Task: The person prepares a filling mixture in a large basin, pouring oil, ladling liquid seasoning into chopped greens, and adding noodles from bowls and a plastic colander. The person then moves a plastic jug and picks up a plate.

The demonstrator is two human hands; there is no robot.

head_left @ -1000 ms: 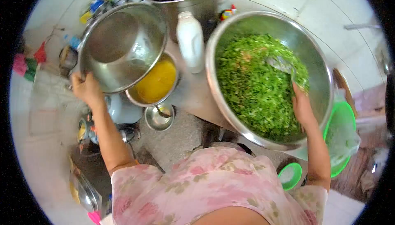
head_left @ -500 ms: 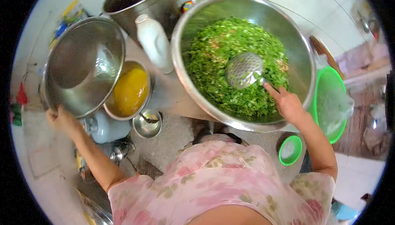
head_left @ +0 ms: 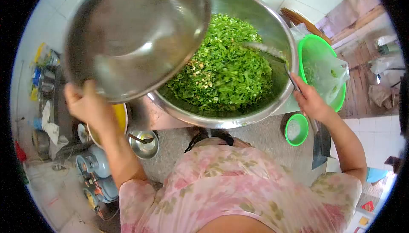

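Note:
My left hand (head_left: 91,107), somewhat blurred, grips the lower left rim of a metal basin (head_left: 140,33). The basin is tilted and its right edge overlaps a large steel bowl (head_left: 283,86). Chopped greens (head_left: 230,75) with small pale bits fill much of that bowl. In my right hand (head_left: 311,101) is the handle of a perforated skimmer (head_left: 266,50), its head edge-on over the greens at the bowl's right side. Whether the skimmer head touches the greens I cannot tell.
A pot of yellow liquid (head_left: 120,118) is partly hidden behind my left arm. Near it is a small metal bowl (head_left: 145,145) with a dark-handled utensil. To the right are a green basin (head_left: 301,56) with a plastic bag (head_left: 328,73) and a small green bowl (head_left: 297,130). Gas cylinders (head_left: 100,162) stand lower left.
The metal basin has moved right and up, over the large bowl's left edge. The skimmer has shifted right and turned edge-on. The camera view has swung, and the tall pot and white bottle are hidden.

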